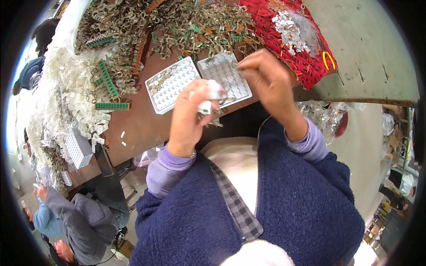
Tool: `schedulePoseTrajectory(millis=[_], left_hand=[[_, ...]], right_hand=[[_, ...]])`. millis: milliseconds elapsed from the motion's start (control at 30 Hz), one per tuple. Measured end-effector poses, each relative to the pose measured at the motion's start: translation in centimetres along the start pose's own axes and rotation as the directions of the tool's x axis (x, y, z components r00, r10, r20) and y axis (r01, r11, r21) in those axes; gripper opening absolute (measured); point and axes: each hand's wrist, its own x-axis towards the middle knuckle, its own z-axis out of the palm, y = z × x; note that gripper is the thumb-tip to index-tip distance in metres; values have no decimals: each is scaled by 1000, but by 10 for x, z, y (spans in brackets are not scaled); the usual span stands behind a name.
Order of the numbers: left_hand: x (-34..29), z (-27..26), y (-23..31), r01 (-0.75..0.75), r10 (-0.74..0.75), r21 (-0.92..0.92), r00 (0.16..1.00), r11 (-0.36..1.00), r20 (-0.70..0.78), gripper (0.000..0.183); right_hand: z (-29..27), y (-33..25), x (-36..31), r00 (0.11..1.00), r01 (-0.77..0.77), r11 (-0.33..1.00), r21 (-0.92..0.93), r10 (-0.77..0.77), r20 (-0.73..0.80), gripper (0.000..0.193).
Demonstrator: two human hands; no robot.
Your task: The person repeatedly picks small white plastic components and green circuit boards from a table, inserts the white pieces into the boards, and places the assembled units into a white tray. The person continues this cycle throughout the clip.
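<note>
My left hand (188, 108) is closed around small white plastic pieces (214, 90), with dark metallic bits poking out below. To its right, my right hand (270, 77) hovers by the far right edge of a white tray (246, 94), thumb and forefinger pinched together. Whatever lies between those fingertips, if anything, is too small to make out. Round pale discs sit in rows in that tray. A second white tray (162, 109) lies left of it, partly behind my left hand, with silvery discs in some of its pockets.
Tangled metal clips (199, 29) with green and orange bits heap along the far side. White plastic pieces (62, 88) pile up at left, beside green strips (112, 106). A red patterned cloth (317, 77) with white parts lies far right. Another person (88, 221) sits at lower left.
</note>
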Motion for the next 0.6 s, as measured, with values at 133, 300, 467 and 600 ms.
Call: schedulePoseTrajectory(millis=[133, 300, 467, 600], left_hand=[[1, -17, 16, -89, 60, -289, 992, 953, -108, 53], [10, -7, 14, 0, -21, -286, 997, 958, -68, 59], [15, 16, 14, 75, -79, -61, 995, 995, -62, 12], [22, 33, 11, -126, 151, 331, 987, 935, -49, 37]], right_hand=[[-33, 28, 17, 989, -124, 933, -338, 89, -117, 9], [-43, 48, -1, 992, -123, 872, -473, 110, -56, 18], [-44, 42, -2, 987, -158, 920, -358, 131, -98, 13], [-34, 14, 5, 977, -194, 981, -8, 193, -95, 11]])
